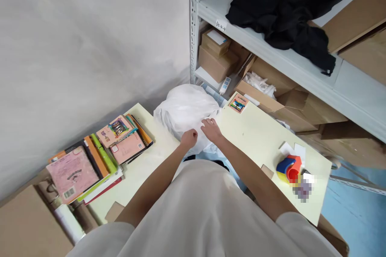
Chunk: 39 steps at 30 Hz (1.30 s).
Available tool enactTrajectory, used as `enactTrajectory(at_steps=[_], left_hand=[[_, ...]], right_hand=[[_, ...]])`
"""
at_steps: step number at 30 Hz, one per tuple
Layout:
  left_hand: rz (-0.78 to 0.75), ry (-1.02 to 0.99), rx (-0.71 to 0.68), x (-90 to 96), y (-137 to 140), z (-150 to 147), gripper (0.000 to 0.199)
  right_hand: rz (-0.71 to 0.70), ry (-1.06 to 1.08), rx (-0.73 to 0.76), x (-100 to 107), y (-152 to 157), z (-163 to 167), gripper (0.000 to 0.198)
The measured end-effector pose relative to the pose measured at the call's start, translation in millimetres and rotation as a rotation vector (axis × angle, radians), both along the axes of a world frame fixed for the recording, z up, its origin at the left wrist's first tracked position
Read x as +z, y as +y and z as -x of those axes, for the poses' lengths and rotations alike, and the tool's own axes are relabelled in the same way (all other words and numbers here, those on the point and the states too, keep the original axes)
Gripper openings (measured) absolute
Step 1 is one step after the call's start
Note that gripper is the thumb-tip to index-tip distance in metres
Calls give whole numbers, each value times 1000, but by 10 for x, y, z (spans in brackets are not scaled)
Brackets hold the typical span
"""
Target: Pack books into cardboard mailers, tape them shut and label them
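A large, puffed-up white plastic bag [188, 104] stands in the gap between two pale tabletops, right in front of my body. My left hand [189, 138] is closed in a fist at the near side of the bag, with its thin film at the fingers. Just to the right, my right hand [211, 129] has its fingers bent and closed on the bag's film. The two hands are a short way apart. What lies inside the bag cannot be seen.
Books and notebooks [105, 156] are stacked on the left table. A small booklet [238, 103] and a red, blue and yellow tape dispenser [289, 168] lie on the right table [250, 136]. Shelving [271, 52] with cardboard boxes and black cloth [286, 4] rises at the right.
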<state>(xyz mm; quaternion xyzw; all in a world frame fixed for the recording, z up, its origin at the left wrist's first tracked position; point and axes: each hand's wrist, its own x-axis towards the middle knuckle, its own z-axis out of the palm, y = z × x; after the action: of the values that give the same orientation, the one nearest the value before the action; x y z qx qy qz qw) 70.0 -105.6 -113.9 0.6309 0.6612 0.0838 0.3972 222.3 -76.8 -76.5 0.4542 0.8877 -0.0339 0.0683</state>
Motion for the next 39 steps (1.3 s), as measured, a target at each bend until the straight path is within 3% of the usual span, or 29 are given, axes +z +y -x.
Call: enactTrajectory(at_steps=[5, 9, 13, 16, 20, 27, 33, 36, 39], left_hand=[[-45, -67, 43, -35, 19, 141, 25], [0, -129, 44, -155, 29, 59, 29], [-5, -182, 84, -220, 20, -41, 30], [-64, -189, 187, -209, 39, -31, 30], [-99, -211, 332, -189, 99, 9, 32], [-57, -275, 468, -192, 37, -17, 35], [-57, -302, 526, -113, -45, 178, 43], [-158, -292, 569, 34, -10, 267, 64], [-329, -362, 545, 286, 61, 302, 79]], right_hand=[[61, 0, -64, 76, 85, 49, 29], [151, -111, -56, 5, 66, 113, 35], [180, -124, -111, -29, 31, 53, 28], [219, -39, -117, 38, 22, -8, 20], [246, 103, -191, 95, 8, 42, 30], [280, 149, -424, -10, -14, 251, 37], [314, 220, -370, 71, 18, 353, 27], [239, 462, -343, 243, 114, 396, 28], [203, 936, -424, 484, 272, 438, 34]])
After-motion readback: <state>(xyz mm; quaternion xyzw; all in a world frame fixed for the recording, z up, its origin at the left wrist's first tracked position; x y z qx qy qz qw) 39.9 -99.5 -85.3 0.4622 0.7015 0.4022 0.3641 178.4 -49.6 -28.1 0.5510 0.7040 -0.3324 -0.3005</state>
